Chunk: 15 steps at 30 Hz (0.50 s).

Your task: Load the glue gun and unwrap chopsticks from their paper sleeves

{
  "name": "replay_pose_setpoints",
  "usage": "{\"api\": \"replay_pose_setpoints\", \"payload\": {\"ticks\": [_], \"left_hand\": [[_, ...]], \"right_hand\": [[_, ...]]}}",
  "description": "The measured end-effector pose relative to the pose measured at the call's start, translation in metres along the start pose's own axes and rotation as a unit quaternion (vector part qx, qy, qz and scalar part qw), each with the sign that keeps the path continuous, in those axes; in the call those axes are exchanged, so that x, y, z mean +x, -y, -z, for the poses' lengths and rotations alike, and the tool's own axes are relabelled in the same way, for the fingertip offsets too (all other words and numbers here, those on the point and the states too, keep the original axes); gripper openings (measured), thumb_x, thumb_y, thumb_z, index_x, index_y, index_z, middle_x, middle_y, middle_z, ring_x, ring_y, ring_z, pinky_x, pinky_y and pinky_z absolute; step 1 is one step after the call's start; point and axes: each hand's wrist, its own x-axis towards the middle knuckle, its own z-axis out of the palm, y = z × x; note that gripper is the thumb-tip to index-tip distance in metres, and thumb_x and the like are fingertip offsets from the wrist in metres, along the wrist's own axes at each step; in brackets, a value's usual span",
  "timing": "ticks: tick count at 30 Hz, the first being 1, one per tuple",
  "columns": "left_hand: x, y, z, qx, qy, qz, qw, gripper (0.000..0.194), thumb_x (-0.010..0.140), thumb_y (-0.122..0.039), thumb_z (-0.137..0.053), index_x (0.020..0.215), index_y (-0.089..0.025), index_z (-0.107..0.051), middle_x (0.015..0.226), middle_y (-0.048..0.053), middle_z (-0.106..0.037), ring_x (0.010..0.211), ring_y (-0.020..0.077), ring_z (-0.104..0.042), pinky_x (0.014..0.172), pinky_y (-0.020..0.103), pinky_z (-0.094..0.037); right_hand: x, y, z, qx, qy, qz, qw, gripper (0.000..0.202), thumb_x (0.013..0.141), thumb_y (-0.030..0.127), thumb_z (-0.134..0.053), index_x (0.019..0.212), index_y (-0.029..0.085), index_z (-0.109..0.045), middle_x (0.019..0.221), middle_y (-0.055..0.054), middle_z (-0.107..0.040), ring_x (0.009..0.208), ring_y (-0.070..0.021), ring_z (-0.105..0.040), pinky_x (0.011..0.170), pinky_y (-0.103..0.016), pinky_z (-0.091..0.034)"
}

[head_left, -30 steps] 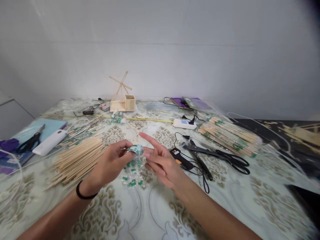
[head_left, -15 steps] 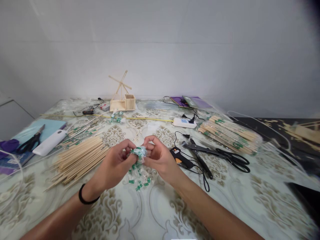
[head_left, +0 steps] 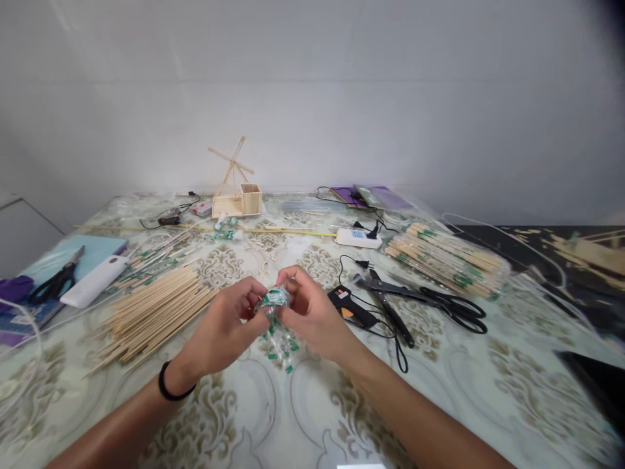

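Between my two hands is a bunched wad of clear plastic wrappers (head_left: 274, 298) with green print. Its loose ends hang below my fingers toward the table. My left hand (head_left: 233, 319) pinches the wad from the left, a black band around its wrist. From the right, the thumb and fingers of my right hand (head_left: 312, 316) close on the same bunch. Left of my hands lies a pile of bare wooden sticks (head_left: 151, 312). A black glue gun (head_left: 354, 307) rests just right of my right hand.
Large scissors (head_left: 439, 303) and a white power strip (head_left: 359, 238) lie to the right, near bagged sticks (head_left: 449, 260). A stick-built windmill model (head_left: 239, 195) stands at the back. Scissors (head_left: 56, 280) and a white device (head_left: 95, 281) sit at left. Cords cross the table (head_left: 293, 423).
The wrapper bunch has turned and shifted slightly right, and its hanging ends have swung right. My right fingers have closed in on it. The whole view has shifted a little.
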Motion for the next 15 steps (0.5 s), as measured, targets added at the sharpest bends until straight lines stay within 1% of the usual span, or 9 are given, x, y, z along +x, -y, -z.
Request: {"api": "replay_pose_setpoints", "payload": {"ticks": [2, 4, 6, 9, 12, 14, 15], "left_hand": [[0.001, 0.003, 0.001, 0.026, -0.027, 0.009, 0.999, 0.005, 0.09, -0.023, -0.061, 0.092, -0.019, -0.061, 0.074, -0.003, -0.056, 0.066, 0.0115, -0.048, 0.059, 0.024, -0.037], [0.003, 0.006, 0.004, 0.053, -0.037, 0.017, 0.998, 0.005, 0.089, -0.022, -0.061, 0.092, -0.019, -0.061, 0.072, -0.004, -0.055, 0.065, 0.0112, -0.046, 0.058, 0.024, -0.036], [0.004, 0.008, 0.007, 0.07, -0.028, 0.023, 0.997, 0.006, 0.089, -0.023, -0.061, 0.093, -0.019, -0.062, 0.069, -0.005, -0.052, 0.062, 0.0109, -0.043, 0.056, 0.023, -0.033], [0.005, 0.007, 0.011, 0.048, 0.004, 0.022, 0.999, 0.011, 0.093, -0.029, -0.06, 0.094, -0.018, -0.063, 0.065, -0.005, -0.047, 0.059, 0.0104, -0.04, 0.052, 0.023, -0.029], [0.004, 0.003, 0.01, 0.018, 0.027, 0.01, 0.999, 0.016, 0.095, -0.034, -0.06, 0.097, -0.019, -0.064, 0.067, -0.005, -0.048, 0.06, 0.0107, -0.043, 0.055, 0.023, -0.033], [0.002, 0.0, 0.008, 0.019, 0.028, -0.006, 0.999, 0.015, 0.095, -0.032, -0.061, 0.103, -0.019, -0.064, 0.07, -0.004, -0.051, 0.064, 0.0116, -0.048, 0.059, 0.023, -0.039], [0.001, -0.001, 0.006, 0.021, 0.026, -0.013, 0.999, 0.015, 0.095, -0.031, -0.061, 0.105, -0.02, -0.063, 0.073, -0.003, -0.054, 0.066, 0.012, -0.05, 0.061, 0.023, -0.041]], "right_hand": [[-0.002, 0.005, 0.002, -0.003, 0.037, -0.001, 0.999, 0.037, 0.078, 0.025, -0.076, 0.105, 0.026, -0.051, 0.086, 0.005, -0.053, 0.065, -0.0114, -0.046, 0.057, -0.024, -0.034], [-0.002, 0.008, 0.005, -0.019, 0.056, -0.003, 0.998, 0.039, 0.08, 0.029, -0.078, 0.109, 0.026, -0.052, 0.092, 0.002, -0.055, 0.07, -0.0126, -0.049, 0.061, -0.026, -0.038], [-0.001, 0.01, 0.007, -0.062, 0.052, -0.003, 0.997, 0.038, 0.083, 0.031, -0.078, 0.11, 0.026, -0.051, 0.092, 0.002, -0.056, 0.07, -0.0126, -0.049, 0.063, -0.026, -0.039], [0.002, 0.01, 0.012, -0.131, 0.042, 0.009, 0.991, 0.036, 0.086, 0.033, -0.075, 0.11, 0.027, -0.05, 0.087, 0.003, -0.056, 0.066, -0.0122, -0.047, 0.062, -0.027, -0.04], [0.004, 0.01, 0.015, -0.166, 0.021, 0.03, 0.985, 0.037, 0.082, 0.024, -0.076, 0.109, 0.026, -0.051, 0.085, 0.004, -0.058, 0.074, -0.0145, -0.05, 0.072, -0.029, -0.042], [0.004, 0.009, 0.015, -0.193, -0.004, 0.047, 0.98, 0.039, 0.078, 0.013, -0.073, 0.107, 0.026, -0.051, 0.088, 0.004, -0.059, 0.083, -0.0163, -0.053, 0.081, -0.031, -0.042], [0.004, 0.008, 0.014, -0.205, -0.014, 0.054, 0.977, 0.04, 0.076, 0.009, -0.07, 0.107, 0.026, -0.051, 0.089, 0.003, -0.058, 0.085, -0.0167, -0.054, 0.082, -0.031, -0.042]]}}
